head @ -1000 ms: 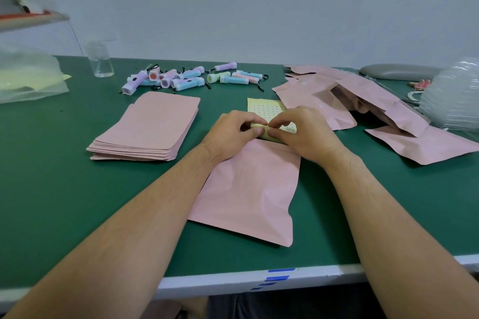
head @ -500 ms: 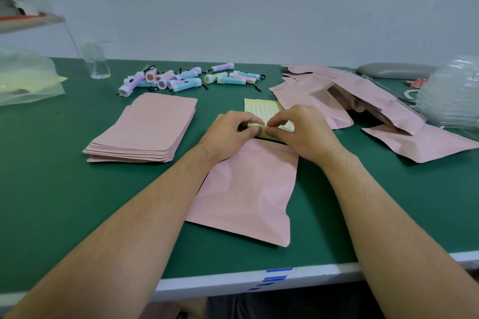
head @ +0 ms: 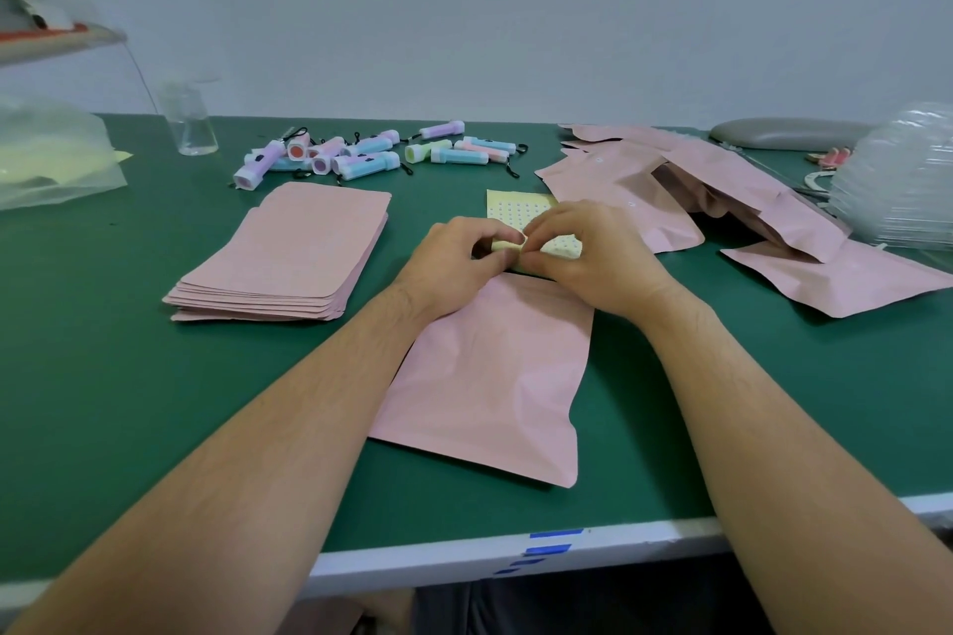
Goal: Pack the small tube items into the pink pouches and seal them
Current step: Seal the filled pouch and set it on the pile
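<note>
Mid green table (head: pixel 129 402), left hand (head: pixel 454 258) and right hand (head: pixel 593 253) pinch a yellow sticker sheet (head: pixel 515 214) beyond a pink pouch (head: pixel 490 376), probably peeling a seal to press on next.

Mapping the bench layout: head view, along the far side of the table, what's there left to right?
clear plastic bag → clear bottle → small tube items → loose pink pouches → grey oblong object → stack of clear plastic
</note>
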Demonstrator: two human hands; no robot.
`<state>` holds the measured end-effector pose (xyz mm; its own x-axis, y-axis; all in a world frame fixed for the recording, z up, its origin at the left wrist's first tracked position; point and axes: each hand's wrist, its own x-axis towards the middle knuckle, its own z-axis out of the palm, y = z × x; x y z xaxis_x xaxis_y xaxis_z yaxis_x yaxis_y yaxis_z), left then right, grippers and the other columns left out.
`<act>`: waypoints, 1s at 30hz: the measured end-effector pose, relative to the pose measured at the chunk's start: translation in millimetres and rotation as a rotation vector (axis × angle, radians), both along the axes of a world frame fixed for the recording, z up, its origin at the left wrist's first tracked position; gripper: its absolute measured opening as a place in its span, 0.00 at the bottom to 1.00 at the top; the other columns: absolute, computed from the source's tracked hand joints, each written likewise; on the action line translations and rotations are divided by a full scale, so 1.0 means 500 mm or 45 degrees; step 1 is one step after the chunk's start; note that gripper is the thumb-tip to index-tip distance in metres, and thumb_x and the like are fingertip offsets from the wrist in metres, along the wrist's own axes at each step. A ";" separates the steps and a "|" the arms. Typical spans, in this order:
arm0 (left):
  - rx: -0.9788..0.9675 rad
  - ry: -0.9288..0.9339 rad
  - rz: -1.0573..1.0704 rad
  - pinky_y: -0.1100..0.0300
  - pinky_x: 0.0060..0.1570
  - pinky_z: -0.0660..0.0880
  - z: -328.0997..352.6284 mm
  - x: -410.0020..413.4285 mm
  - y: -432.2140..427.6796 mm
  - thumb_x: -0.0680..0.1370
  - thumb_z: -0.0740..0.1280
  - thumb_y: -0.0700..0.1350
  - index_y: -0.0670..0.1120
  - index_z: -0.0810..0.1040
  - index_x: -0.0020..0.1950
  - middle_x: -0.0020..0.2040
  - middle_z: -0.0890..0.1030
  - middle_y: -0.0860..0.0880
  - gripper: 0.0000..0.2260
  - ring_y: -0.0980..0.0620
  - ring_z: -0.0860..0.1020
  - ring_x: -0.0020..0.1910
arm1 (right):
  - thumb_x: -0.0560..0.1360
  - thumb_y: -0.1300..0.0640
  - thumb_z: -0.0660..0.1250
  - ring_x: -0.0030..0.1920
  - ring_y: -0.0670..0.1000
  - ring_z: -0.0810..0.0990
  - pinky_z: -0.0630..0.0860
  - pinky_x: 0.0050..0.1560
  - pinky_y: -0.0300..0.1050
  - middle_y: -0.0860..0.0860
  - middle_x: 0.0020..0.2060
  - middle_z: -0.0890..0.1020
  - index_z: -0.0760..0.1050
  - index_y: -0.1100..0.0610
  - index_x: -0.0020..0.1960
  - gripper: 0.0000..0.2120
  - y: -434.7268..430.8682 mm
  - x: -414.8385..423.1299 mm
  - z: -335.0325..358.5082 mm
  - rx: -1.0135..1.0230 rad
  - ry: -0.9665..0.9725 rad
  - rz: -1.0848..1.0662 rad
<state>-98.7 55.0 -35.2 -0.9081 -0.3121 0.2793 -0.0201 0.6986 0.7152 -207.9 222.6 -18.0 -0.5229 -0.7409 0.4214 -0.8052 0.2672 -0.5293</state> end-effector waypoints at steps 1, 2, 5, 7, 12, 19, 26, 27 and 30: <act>-0.007 -0.003 -0.001 0.49 0.58 0.79 0.001 0.001 0.001 0.83 0.69 0.47 0.56 0.86 0.60 0.49 0.87 0.52 0.09 0.50 0.81 0.53 | 0.76 0.53 0.77 0.61 0.44 0.76 0.72 0.63 0.46 0.46 0.57 0.83 0.87 0.52 0.48 0.03 -0.002 0.005 0.006 -0.007 -0.040 0.021; -0.015 -0.005 -0.006 0.47 0.57 0.79 0.003 0.003 0.001 0.83 0.69 0.46 0.56 0.86 0.58 0.48 0.86 0.51 0.08 0.48 0.81 0.53 | 0.77 0.53 0.76 0.64 0.44 0.74 0.71 0.64 0.46 0.47 0.61 0.81 0.87 0.52 0.49 0.04 -0.004 0.010 0.013 -0.007 -0.094 0.043; -0.014 0.007 -0.031 0.41 0.54 0.79 0.005 0.008 0.002 0.83 0.69 0.44 0.54 0.85 0.49 0.46 0.86 0.47 0.07 0.43 0.82 0.52 | 0.79 0.53 0.73 0.66 0.40 0.74 0.72 0.63 0.43 0.45 0.67 0.75 0.87 0.52 0.51 0.05 -0.003 0.029 0.033 0.022 -0.324 0.171; -0.012 0.005 -0.016 0.42 0.53 0.80 0.007 0.010 0.002 0.81 0.69 0.40 0.55 0.83 0.45 0.46 0.86 0.48 0.11 0.44 0.83 0.51 | 0.79 0.55 0.73 0.66 0.37 0.74 0.74 0.64 0.41 0.45 0.69 0.73 0.87 0.53 0.50 0.04 0.002 0.042 0.042 0.099 -0.422 0.267; 0.034 -0.008 -0.004 0.52 0.57 0.81 0.004 0.006 0.000 0.82 0.69 0.44 0.51 0.84 0.51 0.53 0.86 0.56 0.05 0.53 0.83 0.54 | 0.78 0.58 0.75 0.75 0.34 0.62 0.60 0.79 0.47 0.46 0.74 0.69 0.88 0.50 0.47 0.05 0.018 0.059 0.060 0.320 -0.492 0.402; 0.022 -0.018 0.014 0.58 0.43 0.76 0.000 0.001 -0.003 0.83 0.70 0.47 0.48 0.84 0.46 0.42 0.85 0.51 0.07 0.54 0.79 0.41 | 0.76 0.57 0.76 0.77 0.29 0.50 0.51 0.81 0.43 0.42 0.81 0.59 0.89 0.46 0.45 0.06 0.025 0.075 0.071 0.558 -0.417 0.453; 0.004 -0.027 0.013 0.51 0.51 0.81 0.002 0.004 -0.002 0.83 0.69 0.47 0.47 0.86 0.54 0.48 0.87 0.48 0.07 0.47 0.83 0.49 | 0.74 0.55 0.78 0.78 0.33 0.54 0.55 0.81 0.49 0.40 0.81 0.58 0.88 0.44 0.45 0.05 0.017 0.087 0.068 0.566 -0.327 0.368; 0.005 -0.026 0.013 0.49 0.52 0.81 0.003 0.005 -0.002 0.83 0.69 0.46 0.47 0.86 0.54 0.49 0.87 0.48 0.07 0.47 0.83 0.50 | 0.73 0.55 0.78 0.78 0.33 0.54 0.56 0.81 0.49 0.40 0.81 0.58 0.88 0.45 0.45 0.05 0.016 0.088 0.067 0.556 -0.323 0.366; 0.006 -0.026 0.004 0.48 0.56 0.81 0.006 0.008 0.000 0.82 0.69 0.42 0.48 0.86 0.56 0.51 0.88 0.50 0.07 0.48 0.84 0.53 | 0.71 0.54 0.81 0.78 0.36 0.58 0.57 0.80 0.45 0.41 0.79 0.62 0.88 0.45 0.46 0.07 0.014 0.087 0.065 0.480 -0.352 0.346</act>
